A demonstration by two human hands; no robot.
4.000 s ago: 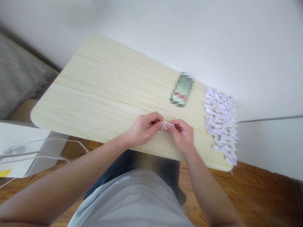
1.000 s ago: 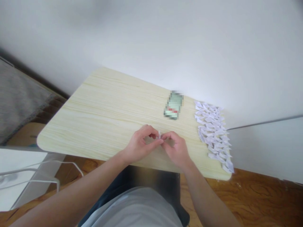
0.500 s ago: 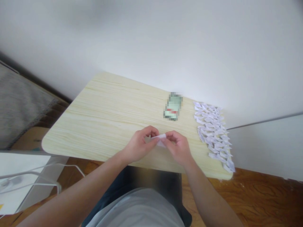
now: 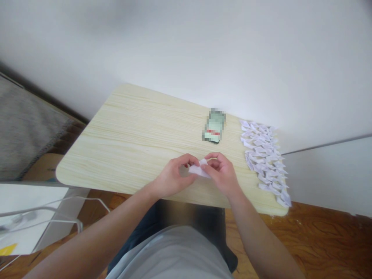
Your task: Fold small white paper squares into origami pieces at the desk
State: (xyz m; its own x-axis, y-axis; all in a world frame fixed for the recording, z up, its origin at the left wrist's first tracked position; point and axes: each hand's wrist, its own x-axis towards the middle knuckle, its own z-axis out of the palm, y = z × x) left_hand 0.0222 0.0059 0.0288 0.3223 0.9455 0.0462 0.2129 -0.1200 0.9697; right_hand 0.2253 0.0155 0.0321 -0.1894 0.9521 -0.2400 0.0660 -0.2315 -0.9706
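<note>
A small piece of folded white paper is held between my two hands, just above the front part of the wooden table. My left hand pinches its left end between thumb and fingers. At the other end, my right hand grips the paper, its thumb pressed on the upper face. Parts of the paper are hidden behind the fingertips. Beyond the hands lies a phone, its screen blurred into blocks. Many folded white paper pieces with pointed ends lie in close rows along the table's right end.
A white wall rises behind the table. At lower left, white cables run over a white surface. Grey woven fabric hangs or lies at far left. Wooden floor shows at lower right.
The paper has turned in my hands, and more of its surface now shows. My right fingers have shifted their hold along it. The whole view has moved slightly.
</note>
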